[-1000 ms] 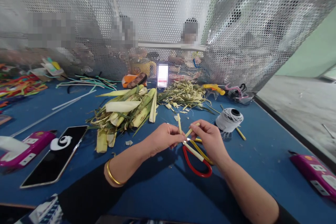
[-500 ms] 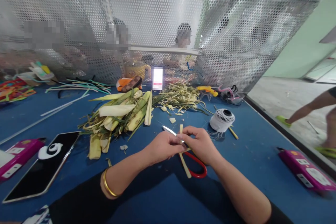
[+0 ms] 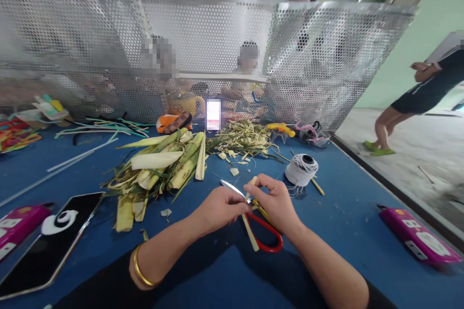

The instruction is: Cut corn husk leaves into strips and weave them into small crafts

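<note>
One big blue worktop [image 3: 203, 275], spanning most of the view. Silver perforated metal screen [image 3: 213, 24] along its far edge, people seen dimly through it. Person in dark clothes and green shoes [image 3: 416, 99] on the floor off to the right. Bulky pile of green and pale-yellow husks [image 3: 181, 159] left of centre; heap of fine pale shreds [image 3: 246, 137] just beyond, to its right. Black flat-screened device with a white round shape on it [image 3: 47, 256] at left, near a magenta socket block [image 3: 21, 224]; matching magenta block with white labels [image 3: 420, 236] far right. Left hand [image 3: 221, 210], gold bangle on the wrist, and right hand [image 3: 273, 200] close together over the middle: fingers of both closed in a pinch on one narrow pale strip [image 3: 250, 234], lower end slanting down toward the wearer. Red-handled scissors [image 3: 270, 231] under and between the hands, silver blade pointing away to the left, middle hidden; can't tell if a hand touches them. White thread spool with a black core [image 3: 301, 171] beyond the right hand, thin yellow-green stalk [image 3: 318, 187] beside it. Small pale scrap [image 3: 234, 172] beyond the hands.
</note>
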`<action>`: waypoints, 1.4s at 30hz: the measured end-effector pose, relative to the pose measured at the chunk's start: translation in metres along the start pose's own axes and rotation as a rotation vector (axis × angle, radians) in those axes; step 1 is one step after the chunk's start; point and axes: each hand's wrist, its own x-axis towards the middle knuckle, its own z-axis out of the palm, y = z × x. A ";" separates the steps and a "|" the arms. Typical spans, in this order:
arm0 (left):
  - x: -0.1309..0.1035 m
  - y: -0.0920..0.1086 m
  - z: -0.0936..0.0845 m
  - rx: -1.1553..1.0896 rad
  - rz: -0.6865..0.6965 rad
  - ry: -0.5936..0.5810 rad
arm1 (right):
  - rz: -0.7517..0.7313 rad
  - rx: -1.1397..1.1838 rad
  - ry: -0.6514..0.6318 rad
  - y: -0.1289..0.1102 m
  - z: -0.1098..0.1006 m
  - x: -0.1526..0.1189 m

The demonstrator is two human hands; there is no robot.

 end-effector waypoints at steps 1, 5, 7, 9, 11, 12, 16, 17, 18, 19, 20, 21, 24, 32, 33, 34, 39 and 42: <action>0.000 0.000 -0.001 0.041 0.012 0.021 | 0.001 0.009 0.013 -0.001 -0.002 0.001; 0.001 -0.001 -0.004 0.237 0.057 0.109 | -0.046 -0.074 0.063 -0.005 -0.009 0.001; 0.002 -0.001 -0.005 0.304 0.077 0.173 | -0.117 -0.171 0.062 -0.005 -0.011 0.000; 0.002 -0.003 -0.006 0.337 0.081 0.242 | -0.207 -0.274 0.070 -0.006 -0.013 -0.001; 0.002 -0.004 -0.006 0.339 0.072 0.287 | -0.297 -0.369 0.085 -0.006 -0.013 -0.002; 0.002 -0.005 -0.007 0.335 0.066 0.296 | -0.339 -0.411 0.090 -0.007 -0.013 -0.003; 0.002 -0.004 -0.007 0.309 0.056 0.294 | -0.472 -0.506 0.108 -0.008 -0.011 -0.006; 0.001 -0.004 -0.006 0.294 0.047 0.298 | -0.492 -0.513 0.111 -0.009 -0.009 -0.006; 0.001 -0.003 -0.006 0.277 0.033 0.309 | -0.511 -0.518 0.113 -0.010 -0.008 -0.007; 0.001 -0.002 -0.006 0.259 0.018 0.322 | -0.529 -0.523 0.114 -0.010 -0.006 -0.008; 0.001 -0.002 -0.006 0.241 0.003 0.335 | -0.548 -0.531 0.117 -0.011 -0.004 -0.009; 0.001 -0.003 -0.006 0.217 -0.008 0.346 | -0.568 -0.544 0.122 -0.011 -0.002 -0.010; 0.004 -0.005 -0.004 0.061 -0.032 0.347 | -0.622 -0.605 0.161 -0.011 0.002 -0.013; 0.005 -0.002 0.000 -0.452 -0.067 0.346 | -0.667 -0.719 0.263 -0.013 0.007 -0.018; 0.005 -0.002 0.000 -0.454 -0.063 0.365 | -0.674 -0.719 0.258 -0.013 0.007 -0.018; 0.004 -0.001 0.000 -0.450 -0.061 0.380 | -0.680 -0.719 0.252 -0.013 0.007 -0.019; 0.004 0.000 0.000 -0.520 -0.086 0.352 | -0.701 -0.738 0.243 -0.013 0.007 -0.020; 0.003 0.002 -0.001 -0.637 -0.105 0.266 | -0.695 -0.761 0.267 -0.013 0.007 -0.019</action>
